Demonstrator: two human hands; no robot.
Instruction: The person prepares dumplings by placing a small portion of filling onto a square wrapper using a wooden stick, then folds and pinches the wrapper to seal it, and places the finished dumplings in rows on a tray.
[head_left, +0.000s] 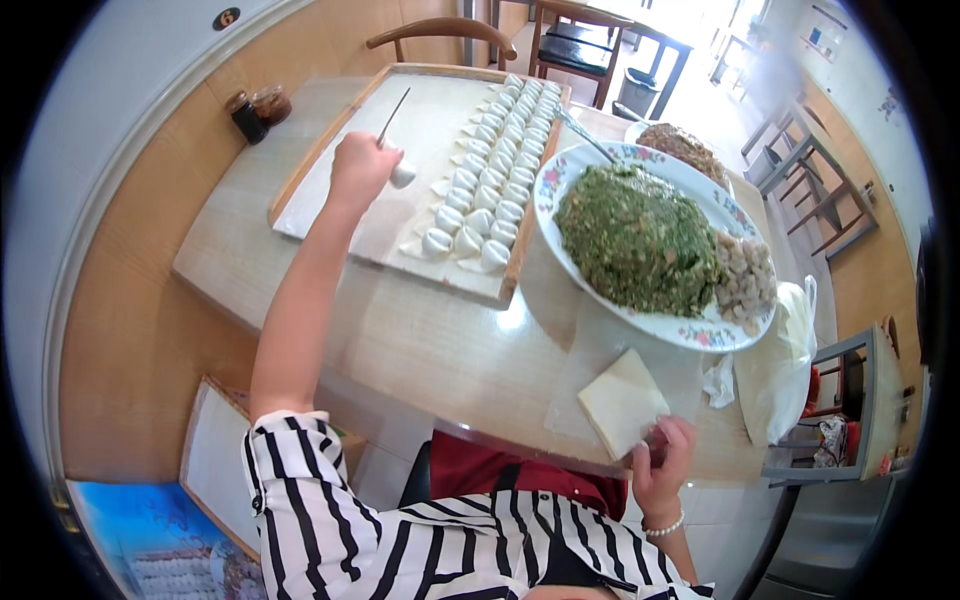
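My left hand (364, 172) is over the tray, closed around a thin stick (394, 116); a white wonton (403, 174) is at its fingertips. Folded wontons (491, 178) stand in rows along the right part of the wood-rimmed tray (512, 281). My right hand (664, 457) is at the near right corner of a stack of square dough wrappers (624, 397); whether it grips one is unclear. Beyond the stack, a flowered oval plate (551, 184) holds green minced filling (637, 240) and peeled shrimp (745, 281). A patterned metal handle (589, 136) rests on the plate's far rim.
A plate of brown filling (686, 150) is behind the oval plate. A plastic bag (780, 360) and a crumpled white piece (720, 381) lie at the right. Two jars (259, 112) stand by the left wall. Chairs (577, 49) are beyond the table (420, 360).
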